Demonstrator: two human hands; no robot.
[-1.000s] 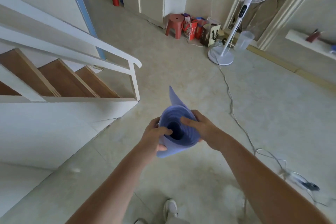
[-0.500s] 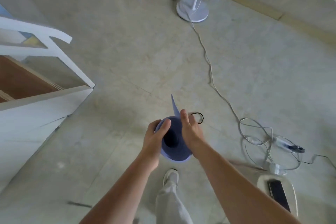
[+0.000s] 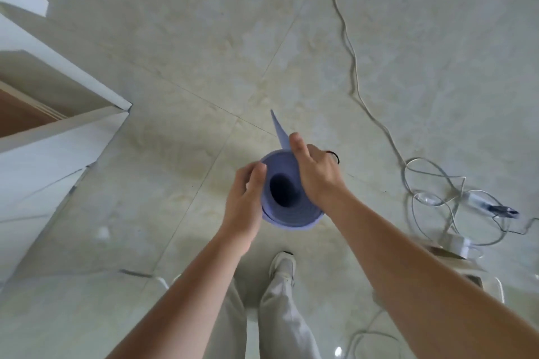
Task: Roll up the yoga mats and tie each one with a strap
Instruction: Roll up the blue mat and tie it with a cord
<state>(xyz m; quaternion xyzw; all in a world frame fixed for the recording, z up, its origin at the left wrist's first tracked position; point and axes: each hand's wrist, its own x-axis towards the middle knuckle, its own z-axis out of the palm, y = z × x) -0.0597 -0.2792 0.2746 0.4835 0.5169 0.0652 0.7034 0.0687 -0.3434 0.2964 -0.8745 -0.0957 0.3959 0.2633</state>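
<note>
1. Both hands now close tighter around the rolled purple yoga mat (image 3: 291, 220), and the view tips further down onto the floor (image 3: 204, 52).
2. Standing on end, hollow core up, the yoga mat sits just ahead of the shoe (image 3: 283, 267).
3. Curled round its left side is the left hand (image 3: 245, 201); the right hand (image 3: 316, 175) grips the right rim with bent fingers.
4. Just past the right knuckles shows a black loop (image 3: 335, 156).

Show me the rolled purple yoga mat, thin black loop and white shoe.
Rolled purple yoga mat (image 3: 291, 219): head view, roll's lower rim.
Thin black loop (image 3: 337, 158): head view, visible arc.
White shoe (image 3: 282, 264): head view, toe.
</note>
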